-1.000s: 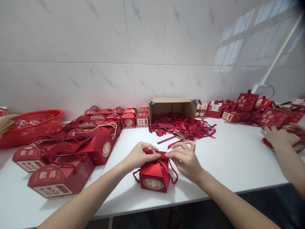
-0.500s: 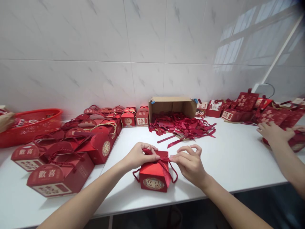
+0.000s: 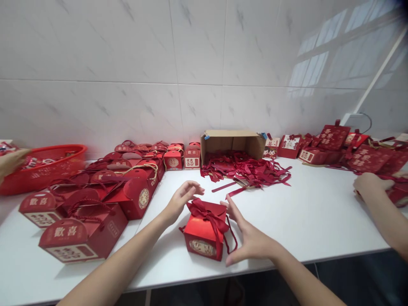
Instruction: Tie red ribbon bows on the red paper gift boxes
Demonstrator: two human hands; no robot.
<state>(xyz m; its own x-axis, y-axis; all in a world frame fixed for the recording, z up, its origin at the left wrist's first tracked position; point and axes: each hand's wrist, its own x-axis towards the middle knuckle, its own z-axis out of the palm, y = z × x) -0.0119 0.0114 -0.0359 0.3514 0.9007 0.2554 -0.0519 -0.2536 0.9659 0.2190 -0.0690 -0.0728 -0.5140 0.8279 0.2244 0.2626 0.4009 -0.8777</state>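
Observation:
A red gift box (image 3: 204, 231) stands upright on the white table near its front edge, with a gold-patterned label on its front. Across its top lies a dark red ribbon bow (image 3: 208, 214), and cord loops hang at its sides. My left hand (image 3: 184, 199) hovers at the box's upper left, fingers apart and holding nothing. To the right, my right hand (image 3: 247, 238) is spread beside the box, thumb low and fingers by the top corner; whether it touches the box I cannot tell.
Rows of red gift boxes (image 3: 86, 231) fill the left side. Loose red ribbons (image 3: 251, 170) spill from a cardboard box (image 3: 234, 134) by the wall. A red basket (image 3: 60, 168) stands far left near a blurred hand. At right, another person's hand (image 3: 371, 187) touches red boxes.
Both my hands have let go of the ribbon and opened. The bow now lies full on top of the box, which has turned slightly. The right person's hand has shifted.

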